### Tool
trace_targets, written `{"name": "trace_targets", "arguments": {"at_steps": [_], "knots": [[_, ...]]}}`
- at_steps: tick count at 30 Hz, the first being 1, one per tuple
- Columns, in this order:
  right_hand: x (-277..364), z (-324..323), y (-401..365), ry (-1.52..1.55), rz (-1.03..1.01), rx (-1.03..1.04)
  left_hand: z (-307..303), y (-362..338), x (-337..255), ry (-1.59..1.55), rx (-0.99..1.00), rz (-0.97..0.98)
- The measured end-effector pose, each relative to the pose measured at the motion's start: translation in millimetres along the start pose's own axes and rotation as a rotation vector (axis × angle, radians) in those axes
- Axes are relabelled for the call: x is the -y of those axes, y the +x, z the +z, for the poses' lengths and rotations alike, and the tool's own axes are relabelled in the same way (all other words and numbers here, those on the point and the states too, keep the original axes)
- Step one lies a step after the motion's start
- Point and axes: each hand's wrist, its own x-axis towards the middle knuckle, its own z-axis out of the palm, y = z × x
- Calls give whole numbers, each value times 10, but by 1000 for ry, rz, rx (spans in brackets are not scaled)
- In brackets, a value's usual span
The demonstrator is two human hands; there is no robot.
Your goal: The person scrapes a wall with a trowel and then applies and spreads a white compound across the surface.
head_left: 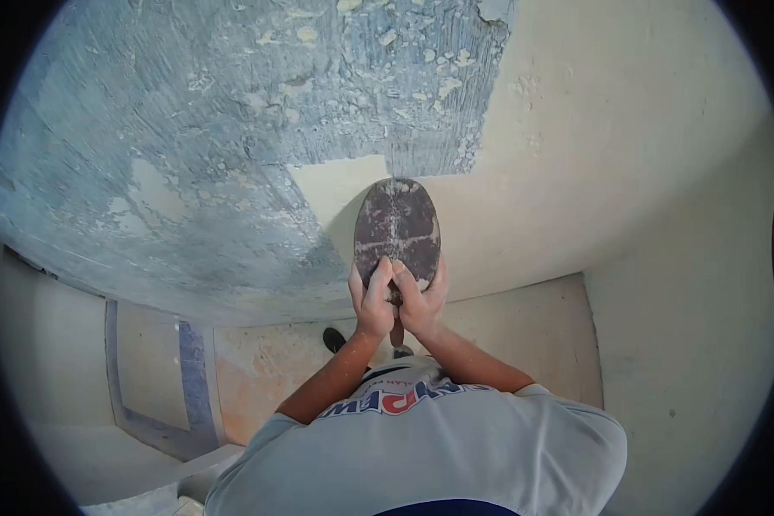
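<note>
Both hands grip a dark, flat oval tool [397,219] with pale dust smears and a light line across its face; its exact kind I cannot tell. My left hand [371,301] wraps round its lower left edge, thumb laid on the face. On the lower right edge, my right hand [425,297] holds it the same way, and the two thumbs nearly meet at the middle. A short brown handle-like part [396,334] shows below, between the wrists. The tool's top end overlaps a cream patch [340,185] on the wall. Whitish dust coats both hands.
Ahead, the wall carries a rough blue-grey area [189,112] with flaking pale spots; a smooth cream surface [568,155] adjoins it on the right. A framed panel [150,365] with a blue strip stands at lower left. Below are a dusty floor [258,353] and a dark shoe [334,339].
</note>
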Motion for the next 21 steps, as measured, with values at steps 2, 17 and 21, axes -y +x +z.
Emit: {"name": "trace_targets", "arguments": {"at_steps": [2,17,21], "knots": [[9,-27,-10,34,33,22,-48,5,-47,15,25,-29],[-99,-26,-90,75,107,-7,-219,-41,123,75,18,-32],[-137,-48,-133,77,112,-1,-286,-52,171,74,42,-51]]}}
